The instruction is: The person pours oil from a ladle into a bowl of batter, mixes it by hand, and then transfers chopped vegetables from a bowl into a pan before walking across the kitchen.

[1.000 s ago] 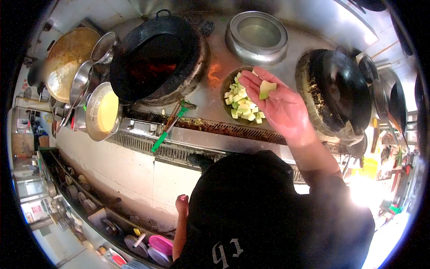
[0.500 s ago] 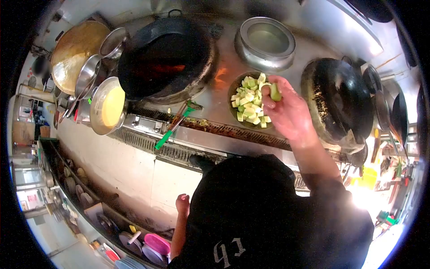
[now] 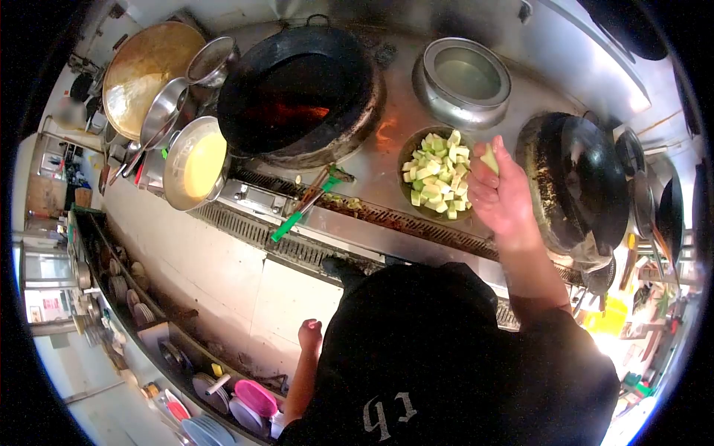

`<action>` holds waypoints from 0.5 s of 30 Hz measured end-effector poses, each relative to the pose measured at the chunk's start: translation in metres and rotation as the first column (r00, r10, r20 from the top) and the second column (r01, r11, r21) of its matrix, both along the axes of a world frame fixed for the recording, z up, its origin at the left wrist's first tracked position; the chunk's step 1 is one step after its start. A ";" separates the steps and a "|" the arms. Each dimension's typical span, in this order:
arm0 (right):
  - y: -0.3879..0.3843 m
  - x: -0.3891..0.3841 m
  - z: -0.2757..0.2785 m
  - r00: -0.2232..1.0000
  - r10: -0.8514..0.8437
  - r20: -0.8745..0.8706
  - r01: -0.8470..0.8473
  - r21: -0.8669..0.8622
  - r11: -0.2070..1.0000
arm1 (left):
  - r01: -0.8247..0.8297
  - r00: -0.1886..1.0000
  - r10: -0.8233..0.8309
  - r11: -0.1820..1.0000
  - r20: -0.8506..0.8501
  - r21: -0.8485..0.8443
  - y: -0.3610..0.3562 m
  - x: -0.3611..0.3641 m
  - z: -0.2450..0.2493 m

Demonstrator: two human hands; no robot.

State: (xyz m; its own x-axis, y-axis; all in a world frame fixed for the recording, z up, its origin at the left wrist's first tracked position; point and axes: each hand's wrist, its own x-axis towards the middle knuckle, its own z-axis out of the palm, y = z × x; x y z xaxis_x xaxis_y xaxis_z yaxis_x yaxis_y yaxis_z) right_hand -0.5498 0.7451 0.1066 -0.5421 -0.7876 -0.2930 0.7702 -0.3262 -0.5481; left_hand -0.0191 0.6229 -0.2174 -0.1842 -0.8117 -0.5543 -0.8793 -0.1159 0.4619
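Note:
Pinched between the thumb and fingers of my right hand (image 3: 503, 192) is a pale green vegetable piece (image 3: 489, 160). That hand is just right of a round bowl (image 3: 407, 195) heaped with cut green-and-white vegetable chunks (image 3: 439, 172), on the metal stove top. My left hand (image 3: 310, 334) hangs low beside my body, away from the stove, its fingers curled; whether it holds anything is too small to tell.
A large black wok (image 3: 297, 97) stands left of the bowl, a metal pot (image 3: 465, 78) behind it and another dark wok (image 3: 584, 186) at right. Farther left are a bowl of yellow liquid (image 3: 201, 165) and a green-handled tool (image 3: 288, 225). Plates (image 3: 208, 430) lie lower left.
The view has shifted, so the stove items appear farther right. My right hand has moved off the chunks to the right side of the bowl, still with a green piece in its fingers.

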 end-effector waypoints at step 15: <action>-0.004 0.005 -0.005 0.977 -0.107 -0.184 0.134 0.142 0.981 | -0.031 0.999 0.031 0.999 0.017 0.031 0.006 -0.011 0.015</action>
